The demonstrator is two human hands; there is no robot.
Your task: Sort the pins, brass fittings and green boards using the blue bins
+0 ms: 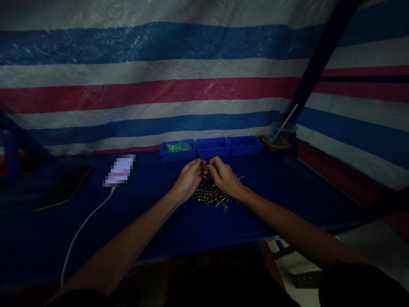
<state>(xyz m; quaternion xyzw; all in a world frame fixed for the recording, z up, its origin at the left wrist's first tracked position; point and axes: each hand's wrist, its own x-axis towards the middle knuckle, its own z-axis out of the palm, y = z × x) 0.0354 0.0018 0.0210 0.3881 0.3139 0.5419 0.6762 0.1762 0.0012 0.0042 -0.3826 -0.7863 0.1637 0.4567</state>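
Two bare forearms come up from the bottom edge at 7 and 5 o'clock and meet near the middle of the blue table (179,230). At the centre, the left hand (189,178) has its fingers curled in, the fingertips pressed together on a small piece (202,159) that sticks up just above them. The right hand (223,175) is close against it at 3 o'clock, with its fingers bunched and its tips touching the left hand's. In the dim light I cannot tell whether it also grips the piece.

Just under both hands, at 6 o'clock from them, a pile of small metal pins (212,197) lies loose on the table, a few strays pointing out toward 4 o'clock.

At 12 o'clock from the hands, three blue bins stand side by side against the back edge. The left bin (166,156) holds something green (179,146). What is in the middle bin (213,147) and the right bin (244,145) I cannot make out. At 2 o'clock a clear cup (283,130) with a straw (286,121) stands by a dark pole (319,55).

At 9 o'clock lies a blurred device (120,170), its white cable (83,226) running toward 7 o'clock. Farther out at 9 o'clock is a dark phone (64,187). A striped tarp (159,85) closes the back and right side.
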